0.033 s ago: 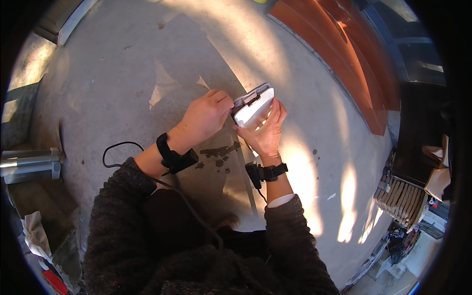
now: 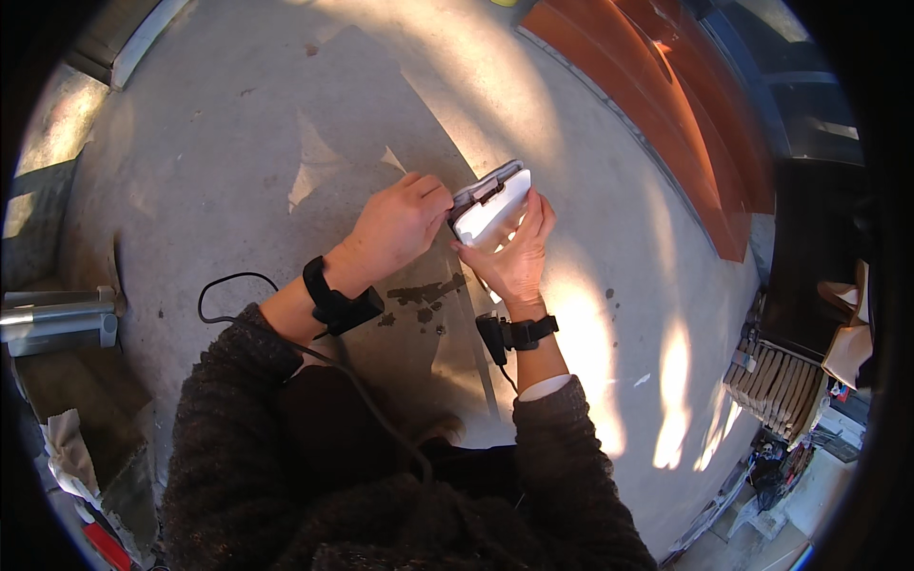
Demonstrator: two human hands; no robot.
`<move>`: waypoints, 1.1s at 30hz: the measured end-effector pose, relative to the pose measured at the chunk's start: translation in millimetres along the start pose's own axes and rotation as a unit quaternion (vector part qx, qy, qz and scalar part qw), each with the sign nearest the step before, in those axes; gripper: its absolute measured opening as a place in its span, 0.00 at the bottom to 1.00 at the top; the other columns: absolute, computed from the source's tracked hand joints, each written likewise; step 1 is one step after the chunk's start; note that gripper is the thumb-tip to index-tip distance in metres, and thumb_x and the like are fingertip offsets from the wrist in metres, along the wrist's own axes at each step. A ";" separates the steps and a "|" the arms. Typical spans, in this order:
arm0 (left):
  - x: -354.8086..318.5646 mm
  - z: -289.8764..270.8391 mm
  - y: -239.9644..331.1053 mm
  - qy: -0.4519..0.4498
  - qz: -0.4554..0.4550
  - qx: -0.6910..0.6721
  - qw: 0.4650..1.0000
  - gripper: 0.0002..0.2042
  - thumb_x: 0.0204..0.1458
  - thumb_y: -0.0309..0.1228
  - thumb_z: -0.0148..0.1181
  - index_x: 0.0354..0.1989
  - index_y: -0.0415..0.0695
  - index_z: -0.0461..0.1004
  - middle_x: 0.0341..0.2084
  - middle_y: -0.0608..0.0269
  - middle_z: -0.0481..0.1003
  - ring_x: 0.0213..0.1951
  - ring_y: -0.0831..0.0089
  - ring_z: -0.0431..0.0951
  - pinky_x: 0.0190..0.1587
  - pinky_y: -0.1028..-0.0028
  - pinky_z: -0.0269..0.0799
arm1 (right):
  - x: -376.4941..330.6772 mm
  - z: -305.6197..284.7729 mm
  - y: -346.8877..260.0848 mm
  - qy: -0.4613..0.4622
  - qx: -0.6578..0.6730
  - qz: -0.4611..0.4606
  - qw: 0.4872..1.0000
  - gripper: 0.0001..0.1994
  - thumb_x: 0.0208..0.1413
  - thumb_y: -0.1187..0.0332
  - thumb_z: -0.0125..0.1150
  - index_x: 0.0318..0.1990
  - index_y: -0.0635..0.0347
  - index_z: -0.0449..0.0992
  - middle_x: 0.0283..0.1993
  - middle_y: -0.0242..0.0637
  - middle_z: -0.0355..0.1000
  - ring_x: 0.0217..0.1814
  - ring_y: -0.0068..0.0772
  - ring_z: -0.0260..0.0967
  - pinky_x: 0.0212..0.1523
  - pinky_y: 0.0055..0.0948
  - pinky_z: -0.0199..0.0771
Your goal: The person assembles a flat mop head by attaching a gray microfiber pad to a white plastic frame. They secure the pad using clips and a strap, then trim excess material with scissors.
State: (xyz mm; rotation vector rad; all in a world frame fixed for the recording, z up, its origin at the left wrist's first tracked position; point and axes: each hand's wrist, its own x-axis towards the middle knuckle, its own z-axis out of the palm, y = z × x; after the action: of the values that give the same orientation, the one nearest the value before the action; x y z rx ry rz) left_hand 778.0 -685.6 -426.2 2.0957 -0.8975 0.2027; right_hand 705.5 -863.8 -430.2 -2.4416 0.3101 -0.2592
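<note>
A white, flat, roughly rectangular piece with a grey, soft-looking layer along its far side is held up in front of me. A dark clip-like part shows at the middle of its far edge; its exact kind cannot be told. My right hand grips it from the near right, thumb low and fingers up along the right end. My left hand is closed, its curled fingertips pinching at the left end beside the grey layer. Those fingertips are partly hidden by the hand itself. Black straps with small devices sit on both wrists.
A black cable loops from my left sleeve. Concrete floor with wet spots lies below. Orange-brown panels stand at far right, stacked cardboard and clutter at right. A metal bar is at left, a red object lower left.
</note>
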 end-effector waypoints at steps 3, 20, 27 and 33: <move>1.8 -1.3 0.1 -0.011 -0.014 -0.024 1.000 0.04 0.45 0.24 0.59 0.25 0.44 0.70 0.25 0.62 0.70 0.32 0.59 0.73 0.31 0.64 0.73 | -0.2 -2.6 -0.2 -0.009 0.004 0.000 1.000 0.60 0.23 0.60 0.80 0.65 0.62 0.44 0.62 0.49 0.47 0.60 0.50 0.59 0.56 0.39 0.71; -2.3 3.4 2.0 0.032 0.010 0.049 0.998 0.07 0.41 0.22 0.61 0.30 0.44 0.72 0.30 0.63 0.72 0.34 0.62 0.73 0.32 0.67 0.74 | -0.2 7.0 -4.1 0.019 -0.047 -0.002 0.999 0.59 0.23 0.59 0.80 0.65 0.61 0.45 0.62 0.48 0.48 0.57 0.50 0.62 0.52 0.40 0.73; -4.6 10.9 -1.3 0.072 -0.017 0.028 0.997 0.06 0.43 0.24 0.60 0.30 0.45 0.72 0.28 0.64 0.69 0.34 0.64 0.72 0.32 0.68 0.73 | -0.6 10.4 -2.2 0.029 -0.028 0.004 0.999 0.59 0.23 0.60 0.80 0.65 0.61 0.45 0.62 0.48 0.47 0.58 0.49 0.61 0.53 0.40 0.72; -7.4 14.6 -6.8 0.068 -0.047 -0.004 0.997 0.06 0.44 0.24 0.60 0.30 0.44 0.71 0.28 0.63 0.70 0.35 0.62 0.73 0.33 0.66 0.73 | -0.9 15.0 -2.3 0.043 -0.049 -0.006 0.998 0.59 0.22 0.61 0.80 0.64 0.62 0.45 0.62 0.48 0.47 0.59 0.50 0.60 0.53 0.40 0.71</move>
State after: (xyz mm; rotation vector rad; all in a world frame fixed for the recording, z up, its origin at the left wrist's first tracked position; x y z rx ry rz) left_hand 774.8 -689.8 -443.1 2.0848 -0.7151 0.2892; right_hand 708.9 -853.0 -440.4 -2.5336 0.3538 -0.3613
